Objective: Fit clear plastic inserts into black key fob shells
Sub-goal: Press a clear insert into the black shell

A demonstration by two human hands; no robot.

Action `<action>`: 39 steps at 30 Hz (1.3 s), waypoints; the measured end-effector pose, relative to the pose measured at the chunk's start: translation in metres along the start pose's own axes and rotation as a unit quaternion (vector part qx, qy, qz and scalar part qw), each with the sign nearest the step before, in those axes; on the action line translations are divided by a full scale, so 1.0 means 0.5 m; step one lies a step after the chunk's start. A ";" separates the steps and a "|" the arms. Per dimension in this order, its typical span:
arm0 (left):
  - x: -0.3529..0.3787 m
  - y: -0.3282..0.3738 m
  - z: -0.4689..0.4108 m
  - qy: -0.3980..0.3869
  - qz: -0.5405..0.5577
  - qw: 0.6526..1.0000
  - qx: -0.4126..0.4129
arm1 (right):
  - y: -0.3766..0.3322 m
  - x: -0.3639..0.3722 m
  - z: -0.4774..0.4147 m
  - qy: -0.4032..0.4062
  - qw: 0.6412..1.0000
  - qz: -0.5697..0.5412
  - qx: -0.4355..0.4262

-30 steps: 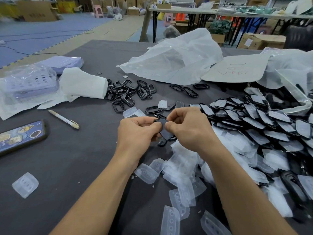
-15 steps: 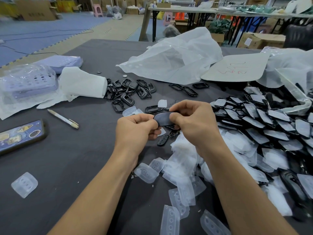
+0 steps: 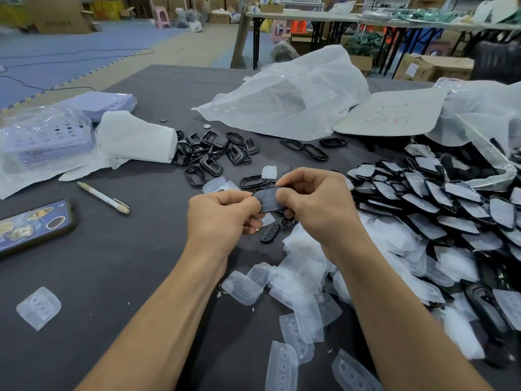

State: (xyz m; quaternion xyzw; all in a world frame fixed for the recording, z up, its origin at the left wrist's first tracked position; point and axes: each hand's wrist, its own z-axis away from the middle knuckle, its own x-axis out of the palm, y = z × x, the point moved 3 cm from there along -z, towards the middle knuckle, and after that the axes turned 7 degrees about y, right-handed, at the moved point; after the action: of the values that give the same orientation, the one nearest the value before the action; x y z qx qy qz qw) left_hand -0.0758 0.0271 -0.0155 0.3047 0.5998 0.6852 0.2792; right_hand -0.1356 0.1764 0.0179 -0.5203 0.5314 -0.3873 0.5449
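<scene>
Head view. One black key fob shell (image 3: 266, 200), held just over the surface (image 3: 127, 263) between both hands. One lone clear insert (image 3: 38, 307) at near left; a loose pile of clear inserts (image 3: 301, 280), too many to count, by the right forearm. Roughly a dozen empty black frames (image 3: 208, 153) farther back; a heap of fitted shells (image 3: 439, 204) at right, uncounted. One pen (image 3: 104, 198), one phone (image 3: 33, 225).

Left hand (image 3: 222, 218): fingers curled, pinching the shell's left end. Right hand (image 3: 318, 204): curled round its right end, thumb on the face.

Dark grey surface; beyond, a crumpled plastic bag (image 3: 287, 97), folding tables (image 3: 310, 16), cardboard boxes (image 3: 431, 67), blue floor mats (image 3: 70, 52).
</scene>
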 end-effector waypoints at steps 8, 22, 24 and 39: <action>0.010 0.006 0.009 -0.048 -0.097 0.991 0.082 | 0.002 0.002 -0.004 -0.019 1.000 -0.011 0.006; 0.005 0.001 0.005 -0.033 -0.090 0.990 0.099 | 0.008 0.011 -0.001 -0.017 0.998 0.050 -0.020; 0.008 0.000 0.003 -0.035 -0.086 0.991 0.100 | 0.007 0.005 -0.005 -0.016 0.999 0.038 -0.005; 0.003 -0.008 -0.003 -0.050 -0.020 0.998 0.016 | 0.008 -0.012 -0.001 -0.013 0.997 0.075 0.016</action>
State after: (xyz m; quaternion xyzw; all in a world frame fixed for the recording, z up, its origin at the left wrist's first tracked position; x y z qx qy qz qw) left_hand -0.0776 0.0280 -0.0193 0.3308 0.6021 0.6535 0.3178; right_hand -0.1372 0.1826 0.0151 -0.4749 0.5560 -0.3470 0.5873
